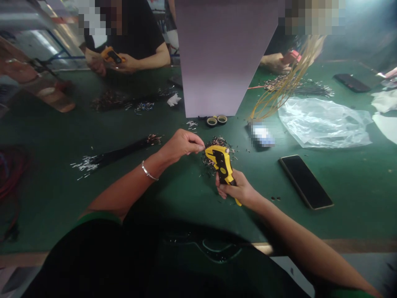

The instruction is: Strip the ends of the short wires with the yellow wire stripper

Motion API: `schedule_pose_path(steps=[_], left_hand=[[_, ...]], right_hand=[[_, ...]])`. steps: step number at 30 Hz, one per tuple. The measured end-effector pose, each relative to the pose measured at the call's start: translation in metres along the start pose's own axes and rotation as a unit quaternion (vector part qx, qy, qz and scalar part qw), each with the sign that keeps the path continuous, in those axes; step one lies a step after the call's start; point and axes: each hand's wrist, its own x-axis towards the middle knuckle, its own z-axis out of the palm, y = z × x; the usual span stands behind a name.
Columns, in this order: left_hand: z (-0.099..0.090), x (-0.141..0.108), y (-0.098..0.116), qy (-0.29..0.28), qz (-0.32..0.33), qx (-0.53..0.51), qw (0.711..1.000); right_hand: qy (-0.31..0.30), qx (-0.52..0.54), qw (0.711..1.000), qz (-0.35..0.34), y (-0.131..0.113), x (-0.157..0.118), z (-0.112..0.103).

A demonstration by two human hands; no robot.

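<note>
**Worn items, one person, head-camera view**

1. Top [93,256]: short-sleeved, black or very dark, matte; the cut beyond the chest is not shown.
2. Chest marking [217,248]: thin, curved, pale green line on the front of the top, with small pale flecks nearby; whether the flecks are print or loose bits is too small to tell.
3. Left sleeve hem [97,217]: green band against the dark cloth.
4. Right sleeve hem [347,293]: matching green band, cut off by the frame's lower edge.
5. Bangle [148,171]: slim, silver-coloured metal hoop, plain as far as visible, on the left wrist.
6. Left hand [178,145] and right hand [235,188]: bare, ungloved.
</note>
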Motion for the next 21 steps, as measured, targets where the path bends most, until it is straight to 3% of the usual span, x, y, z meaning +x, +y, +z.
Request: schedule_pose_path(steps=[8, 15, 21], left_hand=[[0.004, 0.009, -0.011, -0.007, -0.016, 0.009, 1.000], [0.004, 0.012, -0.012, -0.001, 0.017, 0.068, 0.998], [-0.001, 0.015, -0.018, 0.003, 0.047, 0.074, 0.996]], right_hand=[[0.042, -0.029, 0.999, 0.005, 0.009, 0.004, 0.004], [0.080, -0.072, 0.994, 0.003, 0.012, 0.008, 0.006], [0.057, -0.033, 0.998, 0.002, 0.015, 0.010, 0.004]])
